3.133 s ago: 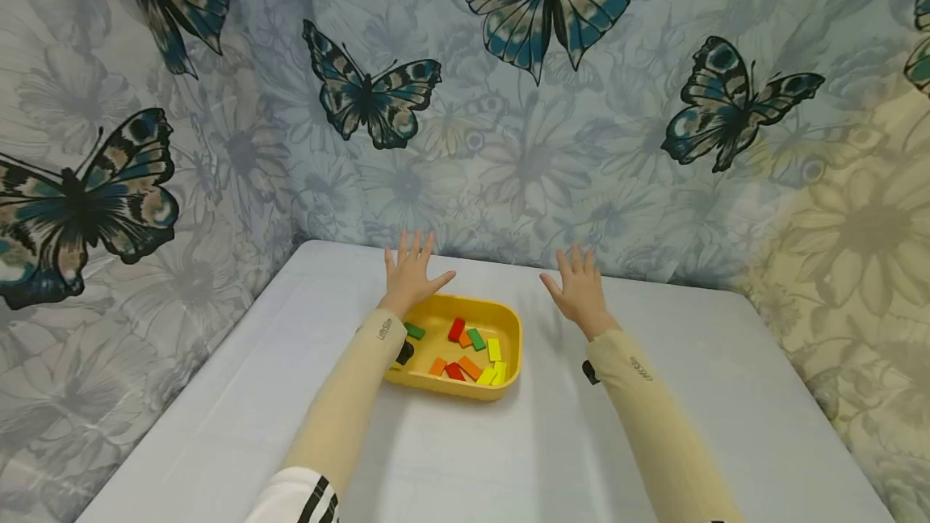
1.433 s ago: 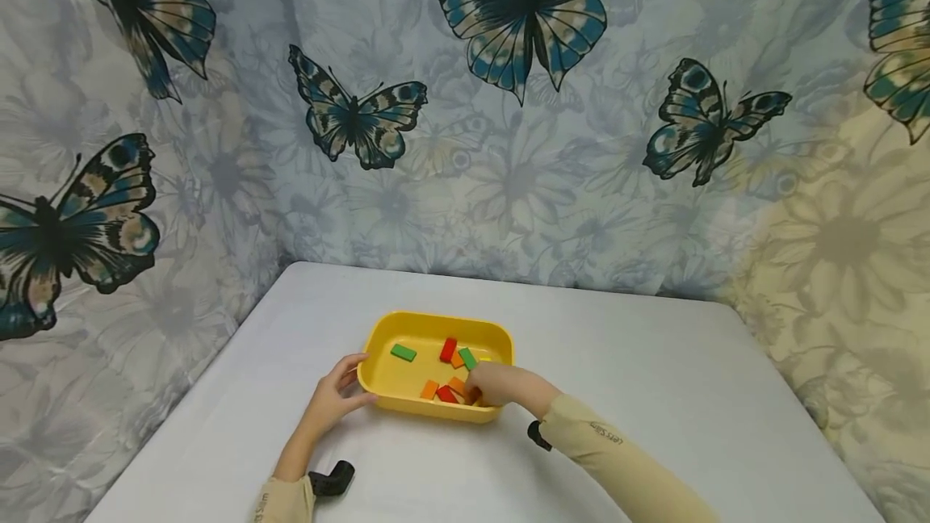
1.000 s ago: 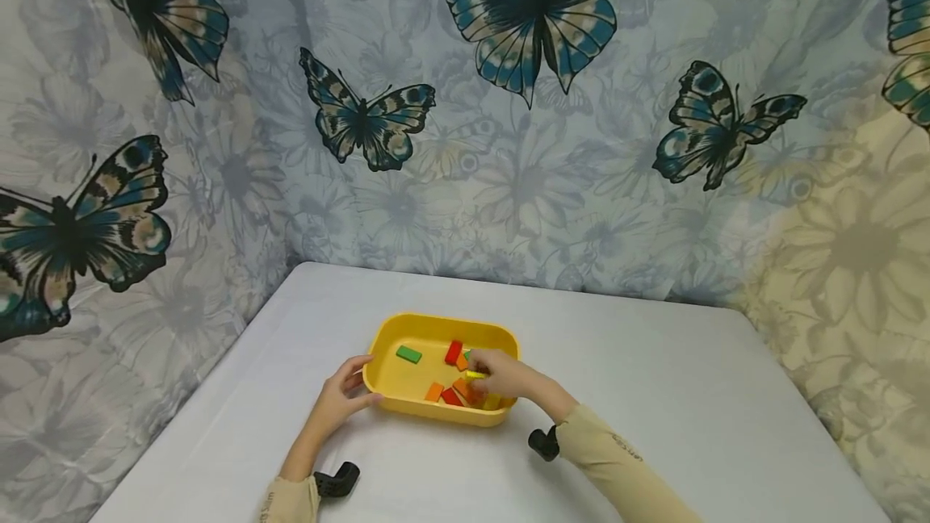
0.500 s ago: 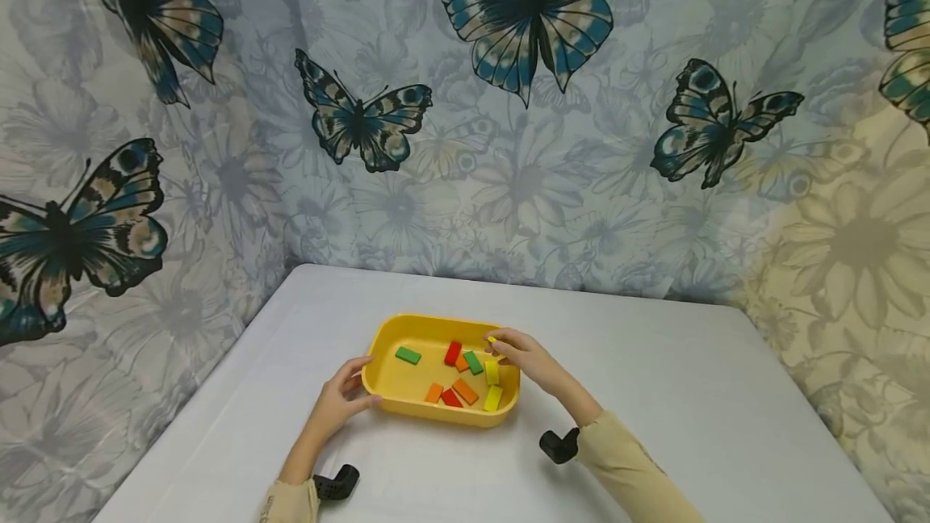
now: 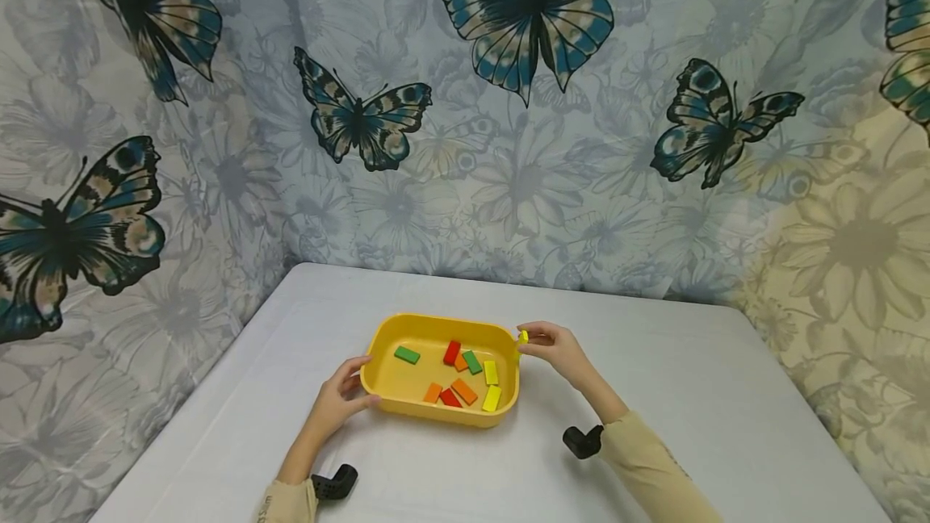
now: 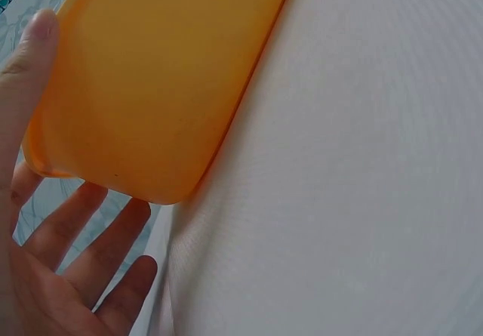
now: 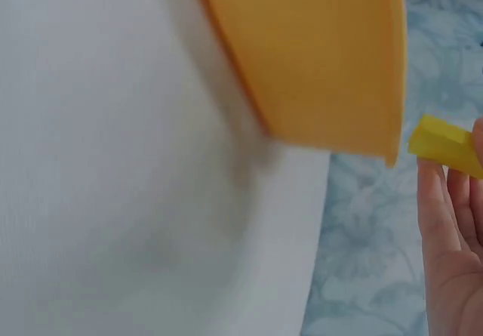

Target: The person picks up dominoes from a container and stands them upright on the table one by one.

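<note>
While my right fingers point(image 7: 435, 208), nearly closed, are pinching a bright-yellow rectangular block point(image 7: 444, 146), it is now clearing the rounded yellow plastic tray point(image 5: 395, 379) to their left, so its removal is apparently progressing; my gently bent left fingers point(image 6: 109, 245) are holding the tray's opposite end.

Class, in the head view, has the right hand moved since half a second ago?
Yes. Judged against the white table, the right hand has moved rightward, bringing the yellow block from over the yellow tray to its right rim.
</note>
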Tool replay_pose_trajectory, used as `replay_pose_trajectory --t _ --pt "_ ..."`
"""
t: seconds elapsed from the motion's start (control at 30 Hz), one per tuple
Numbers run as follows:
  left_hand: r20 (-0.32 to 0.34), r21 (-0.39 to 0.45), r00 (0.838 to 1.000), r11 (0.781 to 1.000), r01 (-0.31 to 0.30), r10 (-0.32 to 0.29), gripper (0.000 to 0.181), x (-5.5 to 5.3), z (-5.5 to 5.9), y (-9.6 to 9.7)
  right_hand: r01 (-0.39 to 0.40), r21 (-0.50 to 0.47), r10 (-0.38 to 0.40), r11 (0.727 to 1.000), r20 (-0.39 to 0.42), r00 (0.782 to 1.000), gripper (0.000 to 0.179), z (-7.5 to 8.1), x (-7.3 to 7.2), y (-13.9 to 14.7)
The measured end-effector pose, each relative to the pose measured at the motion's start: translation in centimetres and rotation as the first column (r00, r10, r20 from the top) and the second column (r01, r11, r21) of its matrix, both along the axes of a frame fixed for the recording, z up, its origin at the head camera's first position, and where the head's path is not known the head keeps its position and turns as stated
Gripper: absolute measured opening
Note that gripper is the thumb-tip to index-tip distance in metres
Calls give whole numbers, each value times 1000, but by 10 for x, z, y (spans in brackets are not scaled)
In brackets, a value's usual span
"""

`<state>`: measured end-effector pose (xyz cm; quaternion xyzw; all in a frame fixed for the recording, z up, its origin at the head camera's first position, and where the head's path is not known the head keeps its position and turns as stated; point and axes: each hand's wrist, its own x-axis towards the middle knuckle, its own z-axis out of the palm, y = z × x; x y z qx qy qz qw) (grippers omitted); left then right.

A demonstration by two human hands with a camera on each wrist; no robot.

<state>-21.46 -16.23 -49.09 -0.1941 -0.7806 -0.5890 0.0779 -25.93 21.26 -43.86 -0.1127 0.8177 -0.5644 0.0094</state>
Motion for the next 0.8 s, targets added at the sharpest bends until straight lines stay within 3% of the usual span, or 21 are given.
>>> replay_pose_trajectory --t 0.2,0.37,0.8 --pt "-4 -8 1000 1000 -8 8 62 -1 -1 -1 94 106 -91 990 -35 995 24 -11 -10 18" --pt "-3 1 1000 1000 3 -3 62 -1 -2 0 109 183 -108 977 -17 994 19 -24 -16 31" --pt "15 1 1000 1000 3 -3 63 0 0 0 135 214 -141 967 13 990 22 -42 -24 39"
